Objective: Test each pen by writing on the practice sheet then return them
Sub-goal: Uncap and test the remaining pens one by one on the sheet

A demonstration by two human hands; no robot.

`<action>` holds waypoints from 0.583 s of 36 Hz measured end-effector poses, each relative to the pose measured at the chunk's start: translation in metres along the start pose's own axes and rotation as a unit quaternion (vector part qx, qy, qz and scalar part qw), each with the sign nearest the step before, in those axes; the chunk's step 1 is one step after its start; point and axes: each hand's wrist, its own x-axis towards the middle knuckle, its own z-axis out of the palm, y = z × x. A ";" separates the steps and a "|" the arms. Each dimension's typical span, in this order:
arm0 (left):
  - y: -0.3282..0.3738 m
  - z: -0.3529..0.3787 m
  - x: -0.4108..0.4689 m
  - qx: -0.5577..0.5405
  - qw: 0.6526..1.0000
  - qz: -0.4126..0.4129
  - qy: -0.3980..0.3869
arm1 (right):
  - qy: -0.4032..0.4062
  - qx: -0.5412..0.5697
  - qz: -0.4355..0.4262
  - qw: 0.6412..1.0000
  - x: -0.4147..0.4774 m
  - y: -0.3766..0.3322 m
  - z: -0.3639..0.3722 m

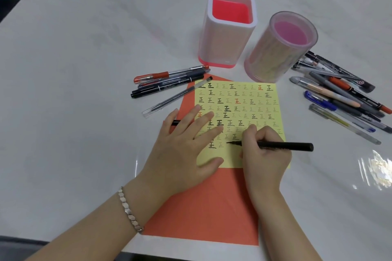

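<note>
On the glossy white table (pixel 84 91), the yellow practice sheet (pixel 244 99) overlies orange paper (pixel 203 207), the left hand (pixel 182 154) pressing it flat with straight fingers, the right hand (pixel 263 154) pinching a black pen (pixel 286 146), tip on the sheet's lower rows.

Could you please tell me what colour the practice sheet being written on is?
Pale yellow. The practice sheet shows best in the head view.
</note>
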 end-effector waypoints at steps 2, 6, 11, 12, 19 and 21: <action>0.000 0.000 0.000 0.000 1.000 -0.001 -0.001 | -0.004 0.004 0.000 1.000 0.000 0.000 0.000; 0.000 0.001 0.000 -0.001 1.000 -0.001 -0.002 | -0.008 0.002 -0.005 1.000 0.000 0.001 0.000; 0.000 0.001 0.000 0.002 1.000 -0.001 -0.002 | -0.009 0.008 -0.012 1.000 0.000 0.002 0.000; 0.000 0.001 0.000 0.002 1.000 -0.001 -0.002 | -0.010 0.006 -0.015 1.000 0.000 0.002 0.000; 0.000 0.001 0.000 -0.002 1.000 -0.001 0.006 | 0.001 0.021 -0.013 1.000 0.000 0.002 -0.001; 0.000 0.001 0.000 -0.002 1.000 -0.001 0.003 | -0.001 0.021 -0.016 1.000 0.000 0.002 0.000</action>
